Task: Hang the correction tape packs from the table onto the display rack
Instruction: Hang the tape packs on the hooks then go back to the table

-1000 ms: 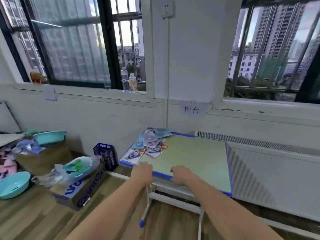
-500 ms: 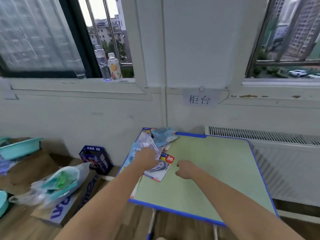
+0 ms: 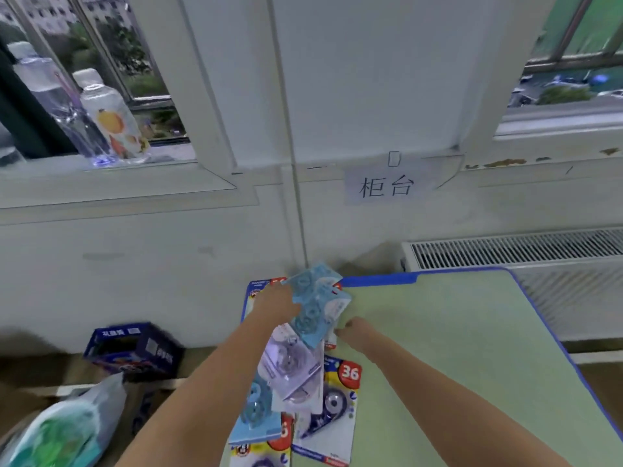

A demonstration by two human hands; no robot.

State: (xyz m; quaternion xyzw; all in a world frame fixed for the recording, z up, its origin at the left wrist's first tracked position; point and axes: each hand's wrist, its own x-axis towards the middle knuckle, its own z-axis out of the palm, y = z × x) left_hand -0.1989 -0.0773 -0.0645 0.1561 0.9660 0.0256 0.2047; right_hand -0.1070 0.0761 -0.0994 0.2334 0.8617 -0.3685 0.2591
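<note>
Change: Half a second ago the left hand lay flat on the pile and the right hand was a fist on the bare table. Now both hands have gone further up, to the far end of the pile, and the camera looks closer.
Left hand: the left hand is at the light blue correction tape pack and lifts its far end up. It seems to hold the pack's left edge, but the fingers are hidden, so I cannot tell for sure.
Right hand: the right hand has its fingers curled at the right edge of the pile, just under the light blue pack. I cannot tell if it pinches a pack.
Packs: the correction tape packs lie in a messy pile along the left edge of the table. A clear purple pack is on top, and a pack with a red 36 sticker is beside it.
Table: green top with a blue rim, near the wall.
Wall: a paper sign with two black signs hangs above the table.
Window ledge: two bottles stand there.
Floor: a dark blue box and a plastic bag are left of the table.
</note>
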